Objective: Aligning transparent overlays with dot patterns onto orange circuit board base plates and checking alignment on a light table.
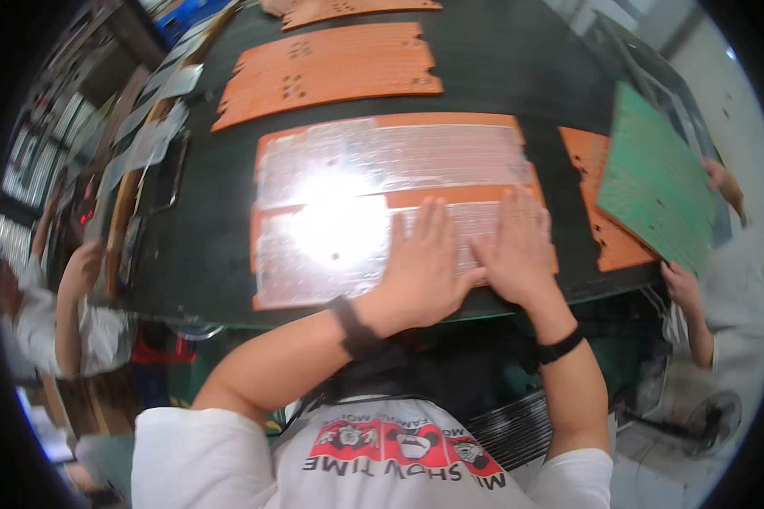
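Observation:
An orange board point(390, 197) lies on the dark table in front of me. Two clear, shiny ribbed plastic sheets cover most of it, a far sheet point(450, 159) and a near sheet point(293, 276). A strong glare hides part of both on the left. My left hand point(420, 271) rests flat on the near sheet, fingers stretched away from me. Beside it, my right hand point(518, 250) presses flat toward the same sheet's right end, fingers extended. The two thumbs nearly meet. Neither hand grasps anything.
Farther off on the dark table point(518, 68) lie another orange board point(331, 68) and part of a third. At right, a person's hands hold a green board point(658, 182) over an orange board point(586, 157). Clear plastic pieces point(148, 144) line the left edge, near another person's arm point(72, 305).

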The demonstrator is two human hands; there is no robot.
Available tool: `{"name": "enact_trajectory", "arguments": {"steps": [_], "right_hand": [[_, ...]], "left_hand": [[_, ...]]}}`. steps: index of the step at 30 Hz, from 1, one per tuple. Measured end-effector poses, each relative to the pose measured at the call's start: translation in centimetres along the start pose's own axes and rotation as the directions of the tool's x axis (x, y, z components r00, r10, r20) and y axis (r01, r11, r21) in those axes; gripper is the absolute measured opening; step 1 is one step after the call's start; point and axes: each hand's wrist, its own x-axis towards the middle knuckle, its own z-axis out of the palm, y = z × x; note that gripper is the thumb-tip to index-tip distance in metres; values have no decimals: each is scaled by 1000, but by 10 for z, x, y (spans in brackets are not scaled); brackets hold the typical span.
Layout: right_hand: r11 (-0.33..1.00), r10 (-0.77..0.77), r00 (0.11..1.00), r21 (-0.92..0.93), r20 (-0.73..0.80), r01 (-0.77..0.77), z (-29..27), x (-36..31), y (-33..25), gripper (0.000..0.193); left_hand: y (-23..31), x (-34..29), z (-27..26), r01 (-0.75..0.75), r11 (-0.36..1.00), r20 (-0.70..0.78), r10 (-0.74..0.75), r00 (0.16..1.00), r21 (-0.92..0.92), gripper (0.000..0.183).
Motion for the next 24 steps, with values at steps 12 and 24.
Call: {"name": "enact_trajectory", "arguments": {"steps": [12,24], "right_hand": [[998,57,991,9,124,-59,-13,-3,13,92],[999,-32,993,32,113,28,-15,6,30,87]], "left_hand": [[-85,-55,-24,18,999,-94,-14,995,33,77],[-154,-116,-49,135,991,-132,-134,982,2,83]]}}
